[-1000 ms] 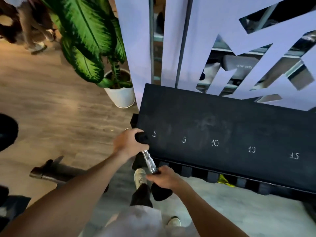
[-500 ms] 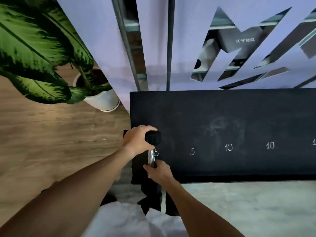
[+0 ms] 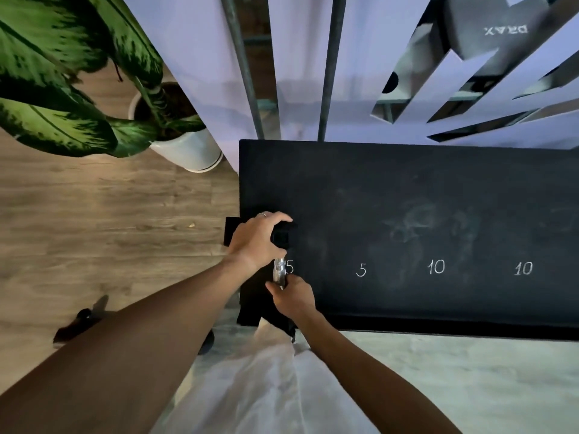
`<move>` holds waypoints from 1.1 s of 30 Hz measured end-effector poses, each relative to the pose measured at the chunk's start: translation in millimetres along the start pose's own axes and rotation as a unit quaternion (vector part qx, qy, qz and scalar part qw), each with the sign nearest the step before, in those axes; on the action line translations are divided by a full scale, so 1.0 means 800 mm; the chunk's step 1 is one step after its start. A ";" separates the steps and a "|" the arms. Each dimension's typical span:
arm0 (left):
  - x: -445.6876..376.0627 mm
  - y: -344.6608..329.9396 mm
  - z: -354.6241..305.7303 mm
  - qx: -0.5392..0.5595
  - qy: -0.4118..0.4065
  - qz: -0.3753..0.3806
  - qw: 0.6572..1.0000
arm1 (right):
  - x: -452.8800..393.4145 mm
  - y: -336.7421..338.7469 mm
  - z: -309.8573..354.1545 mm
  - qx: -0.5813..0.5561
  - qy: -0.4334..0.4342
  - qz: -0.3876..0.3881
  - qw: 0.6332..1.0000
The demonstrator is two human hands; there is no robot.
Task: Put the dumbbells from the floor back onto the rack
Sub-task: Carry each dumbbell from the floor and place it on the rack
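Lowered onto the rack (image 3: 407, 183) by its first chalked 5, one dumbbell (image 3: 279, 245): left hand (image 3: 255, 238) cups its head, right hand (image 3: 293, 294) pinches the handle

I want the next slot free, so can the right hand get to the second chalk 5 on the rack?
Probably not yet: the right hand grips the dumbbell. The second 5 lies uncovered beside it.
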State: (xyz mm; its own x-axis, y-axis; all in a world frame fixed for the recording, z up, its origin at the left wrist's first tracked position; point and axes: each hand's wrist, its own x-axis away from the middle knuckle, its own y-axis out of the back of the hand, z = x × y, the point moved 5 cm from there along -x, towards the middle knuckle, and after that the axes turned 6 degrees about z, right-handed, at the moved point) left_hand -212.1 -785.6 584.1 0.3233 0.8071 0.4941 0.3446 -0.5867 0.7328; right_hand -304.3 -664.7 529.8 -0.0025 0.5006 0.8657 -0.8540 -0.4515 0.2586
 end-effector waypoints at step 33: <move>0.645 -0.351 0.035 0.583 0.447 -0.274 0.621 | 0.251 -0.281 -0.140 0.468 0.239 0.230 0.819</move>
State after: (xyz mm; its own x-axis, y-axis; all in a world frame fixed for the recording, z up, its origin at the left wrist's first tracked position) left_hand -117.3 -206.4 620.0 -0.5634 0.3152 0.7637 0.7586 0.5635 0.3271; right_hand -170.8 -380.1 597.5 -0.6065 0.2502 0.7547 0.0668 -0.9298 0.3619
